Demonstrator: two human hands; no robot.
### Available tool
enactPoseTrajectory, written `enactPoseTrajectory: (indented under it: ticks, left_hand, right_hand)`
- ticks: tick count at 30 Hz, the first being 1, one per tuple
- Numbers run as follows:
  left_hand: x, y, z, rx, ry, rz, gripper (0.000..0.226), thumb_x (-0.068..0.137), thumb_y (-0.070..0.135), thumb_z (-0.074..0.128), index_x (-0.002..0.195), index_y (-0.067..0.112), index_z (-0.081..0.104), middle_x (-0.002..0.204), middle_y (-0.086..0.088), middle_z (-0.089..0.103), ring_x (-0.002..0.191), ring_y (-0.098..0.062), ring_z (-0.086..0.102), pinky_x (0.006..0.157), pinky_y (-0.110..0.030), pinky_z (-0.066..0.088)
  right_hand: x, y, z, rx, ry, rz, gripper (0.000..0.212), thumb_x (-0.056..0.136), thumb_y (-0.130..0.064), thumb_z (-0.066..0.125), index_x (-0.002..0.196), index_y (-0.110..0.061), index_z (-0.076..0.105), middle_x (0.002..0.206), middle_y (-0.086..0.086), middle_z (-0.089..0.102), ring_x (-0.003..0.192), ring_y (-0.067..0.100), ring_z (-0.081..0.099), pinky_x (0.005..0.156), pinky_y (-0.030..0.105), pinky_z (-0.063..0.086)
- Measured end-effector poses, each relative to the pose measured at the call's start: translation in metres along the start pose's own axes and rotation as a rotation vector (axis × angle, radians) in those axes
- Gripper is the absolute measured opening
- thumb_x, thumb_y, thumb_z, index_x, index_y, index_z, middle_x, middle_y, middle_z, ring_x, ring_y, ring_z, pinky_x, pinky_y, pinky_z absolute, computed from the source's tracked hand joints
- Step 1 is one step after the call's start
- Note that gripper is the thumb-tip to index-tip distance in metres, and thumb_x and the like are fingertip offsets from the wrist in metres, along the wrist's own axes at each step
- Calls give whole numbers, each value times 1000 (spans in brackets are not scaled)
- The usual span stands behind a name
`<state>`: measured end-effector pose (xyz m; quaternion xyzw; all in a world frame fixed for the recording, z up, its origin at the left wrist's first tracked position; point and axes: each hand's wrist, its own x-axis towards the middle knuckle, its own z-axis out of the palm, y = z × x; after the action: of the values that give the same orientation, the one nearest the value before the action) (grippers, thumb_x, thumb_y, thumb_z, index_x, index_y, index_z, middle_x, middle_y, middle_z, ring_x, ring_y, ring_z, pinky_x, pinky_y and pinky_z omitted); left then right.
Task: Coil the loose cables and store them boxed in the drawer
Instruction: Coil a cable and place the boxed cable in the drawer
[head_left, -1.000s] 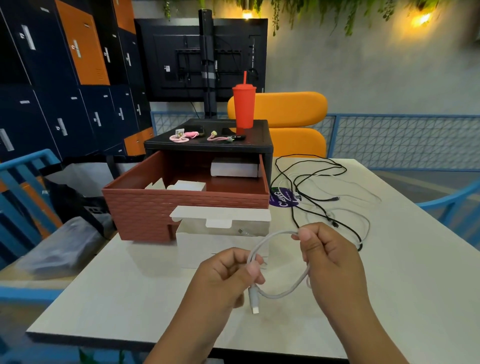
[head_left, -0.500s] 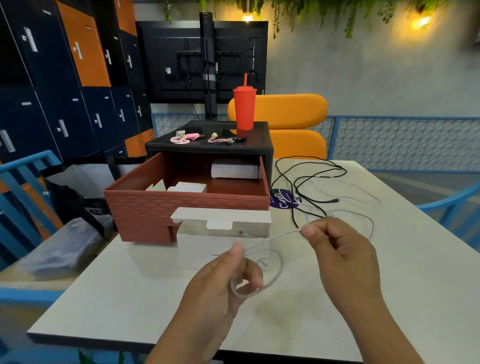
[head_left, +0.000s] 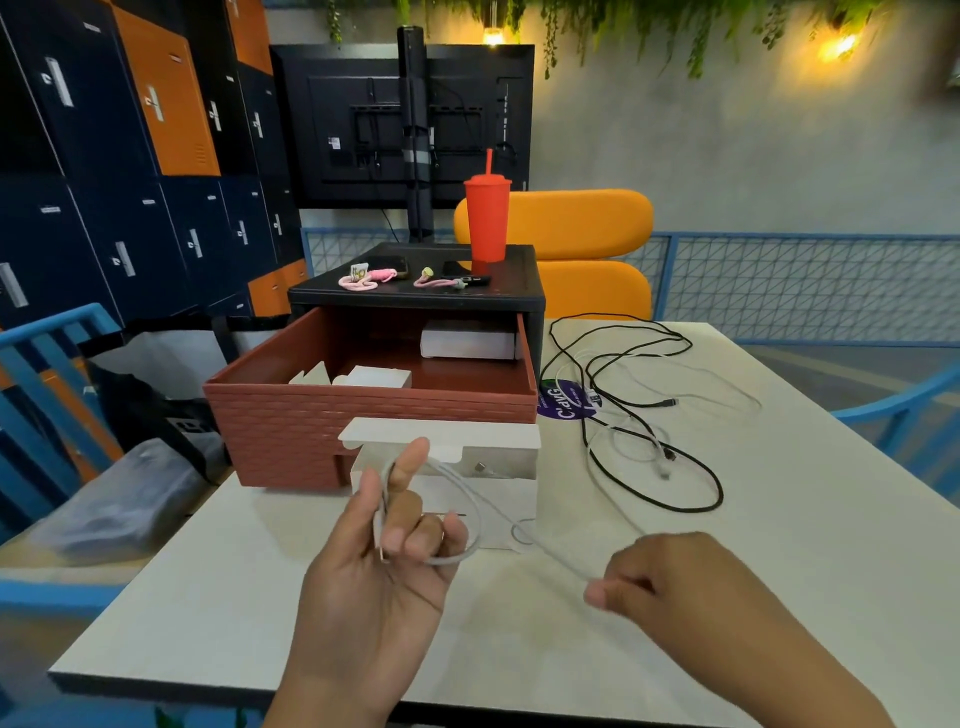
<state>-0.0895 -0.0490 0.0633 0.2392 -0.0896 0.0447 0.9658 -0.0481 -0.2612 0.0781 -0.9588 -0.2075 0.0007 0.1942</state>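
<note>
two hands work one white cable (head_left: 556, 556) above the worktop (head_left: 779, 545); half a second earlier the right hand (head_left: 660, 587) was held high beside the open white box (head_left: 498, 512), and it has since dropped low and out to the right, drawing the strand into a straight, slanting line; the left hand (head_left: 384, 561) has lifted and turned palm-up, forefinger now pointing upward, thumb and remaining fingers curled, with a single loop of the cable hung round them and one plug end seemingly pinned against the palm; the right hand is closed in a pinch on the free length, though its fingertips are blurred; the shift suggests one turn is laid and the slack is being pulled out for the next wrap, so coiling of this cable looks barely begun; the box stands lid-up just behind the hands, touching the front of the pulled-out brick-patterned drawer (head_left: 363, 431), where another white box (head_left: 467, 343) lies at the back; a tangle of black and white cables (head_left: 657, 449) lies uncoiled on the worktop to the right, so most of the job appears to remain.
</note>
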Motion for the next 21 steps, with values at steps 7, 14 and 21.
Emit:
enactPoseTrajectory:
  ticks: [7, 14, 21]
  left_hand:
    - [-3, -12, 9, 85, 123, -1, 77, 34, 25, 95, 104, 6, 71, 64, 0, 61, 62, -13, 65, 65, -36, 57]
    - [-9, -15, 17, 176, 99, -1, 69, 35, 28, 95, 98, 9, 74, 118, -10, 66, 110, -21, 63, 74, -38, 57]
    - [-12, -11, 21, 89, 83, -23, 41, 32, 21, 94, 62, 13, 68, 111, -9, 69, 107, -26, 64, 77, -48, 55]
  right_hand:
    - [-14, -25, 3, 175, -315, -108, 32, 82, -45, 62, 76, -14, 63, 68, 0, 56, 60, 6, 47, 60, 20, 38]
    - [-18, -41, 0, 245, -433, -237, 30, 88, -37, 56, 82, -9, 66, 82, 8, 63, 67, 3, 50, 64, 21, 38]
    - [-16, -40, 9, 127, -416, -179, 44, 87, -36, 54, 50, -15, 42, 52, -6, 46, 52, 4, 41, 51, 18, 27]
